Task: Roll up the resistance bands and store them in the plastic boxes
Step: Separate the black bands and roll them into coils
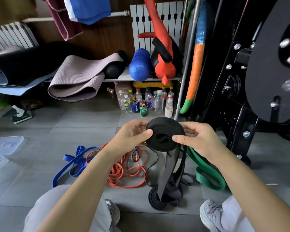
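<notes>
Both my hands pinch the coiled black rubber resistance band (pixel 165 133): left hand (pixel 132 133), right hand (pixel 197 139). Its loose tail hangs below them. Clear plastic boxes (pixel 6 144) sit far left.

A single wide-angle view is taken from the person's head, directed forward and down. The black band roll (pixel 166 128) is framed close at centre; the floor (pixel 90 118) is seen below, the shelf (pixel 112 80) farther ahead. Edges are bowed by the lens.
</notes>
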`<act>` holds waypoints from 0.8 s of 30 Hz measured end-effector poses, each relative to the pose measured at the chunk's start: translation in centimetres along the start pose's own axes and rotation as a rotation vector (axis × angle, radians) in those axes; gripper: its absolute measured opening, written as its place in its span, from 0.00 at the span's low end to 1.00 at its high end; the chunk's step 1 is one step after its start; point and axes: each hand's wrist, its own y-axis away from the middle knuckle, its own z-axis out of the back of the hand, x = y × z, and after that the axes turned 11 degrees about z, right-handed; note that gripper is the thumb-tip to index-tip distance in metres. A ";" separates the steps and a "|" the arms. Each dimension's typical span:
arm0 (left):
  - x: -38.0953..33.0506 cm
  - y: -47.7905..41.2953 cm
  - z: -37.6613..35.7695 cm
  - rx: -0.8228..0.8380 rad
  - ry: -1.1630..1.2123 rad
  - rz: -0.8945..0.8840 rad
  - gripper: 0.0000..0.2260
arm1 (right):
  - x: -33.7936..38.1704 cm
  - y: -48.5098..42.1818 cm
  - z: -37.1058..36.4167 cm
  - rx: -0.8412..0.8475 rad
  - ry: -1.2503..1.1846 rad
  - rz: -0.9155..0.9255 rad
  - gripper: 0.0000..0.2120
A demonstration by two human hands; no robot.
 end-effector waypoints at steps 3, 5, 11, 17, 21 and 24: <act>0.4 -0.2 -0.1 -0.012 -0.188 -0.029 0.17 | -0.1 0.0 -0.1 0.056 0.032 -0.024 0.19; 0.5 -0.3 -0.2 -0.001 -0.130 0.001 0.17 | -0.1 0.0 -0.2 0.091 0.043 -0.042 0.19; 0.2 0.0 -0.3 0.096 0.122 0.057 0.20 | 0.2 0.0 0.4 0.028 -0.066 -0.042 0.18; -0.2 0.2 -0.6 0.051 0.215 0.042 0.18 | 0.2 0.1 0.6 0.028 -0.137 -0.059 0.19; -0.5 0.6 0.3 0.055 0.106 0.064 0.19 | 0.3 0.2 0.7 0.003 -0.167 -0.049 0.18; -0.7 0.9 0.4 0.060 0.073 0.062 0.19 | 0.2 0.2 0.9 0.000 -0.164 -0.042 0.17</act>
